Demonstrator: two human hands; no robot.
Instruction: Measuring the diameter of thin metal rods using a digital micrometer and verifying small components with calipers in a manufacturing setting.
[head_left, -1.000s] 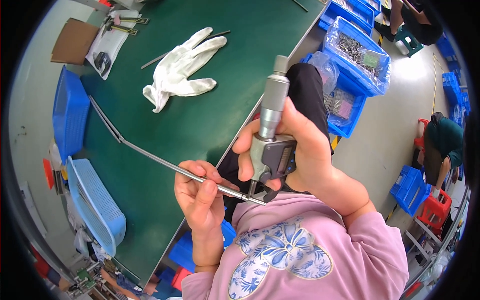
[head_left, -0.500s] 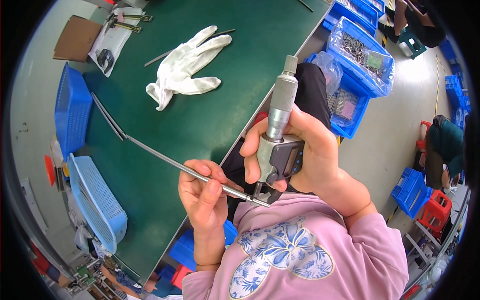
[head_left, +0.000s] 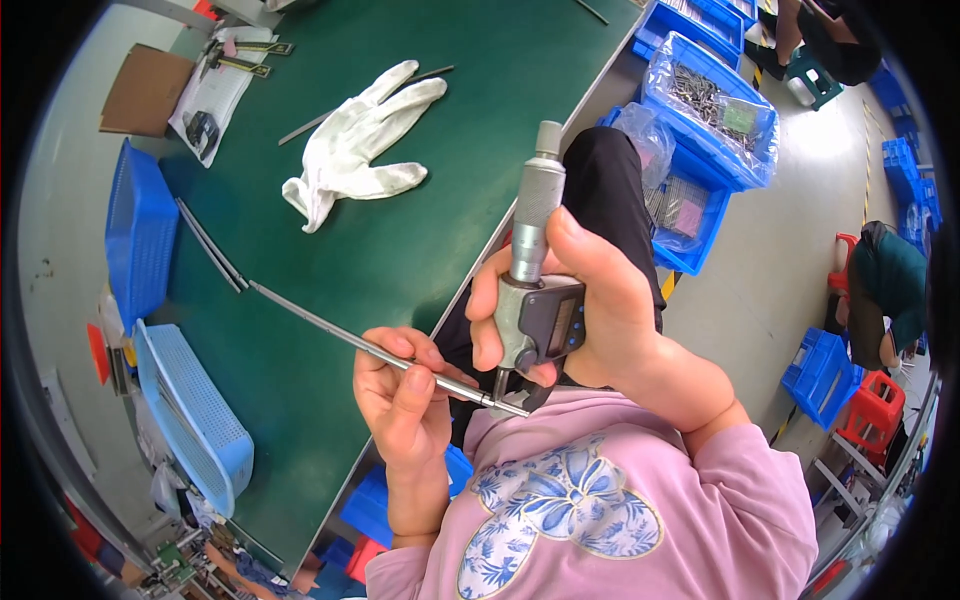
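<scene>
My left hand [head_left: 405,395] pinches a thin metal rod [head_left: 330,327] between thumb and fingers. The rod slants from the table side at the left toward my body, and its stepped near end sits at the jaws of a digital micrometer [head_left: 540,315]. My right hand [head_left: 610,310] is wrapped round the micrometer's frame, the knurled thimble pointing up and away from me. Part of the jaw is hidden by the rod and fingers. A white glove [head_left: 355,155] lies flat on the green table [head_left: 330,250], over another thin dark rod [head_left: 300,131].
Two blue baskets [head_left: 150,235] [head_left: 205,420] stand along the table's left side, rods by them. Calipers [head_left: 245,66] lie on paper at the far left. Right of the table are blue bins [head_left: 720,110] of metal parts, a red stool [head_left: 872,410] and another person [head_left: 885,290].
The thimble end of the micrometer has shifted a little left with my right hand. The rod stays at its jaws, held by my left hand. The whole view has shifted slightly.
</scene>
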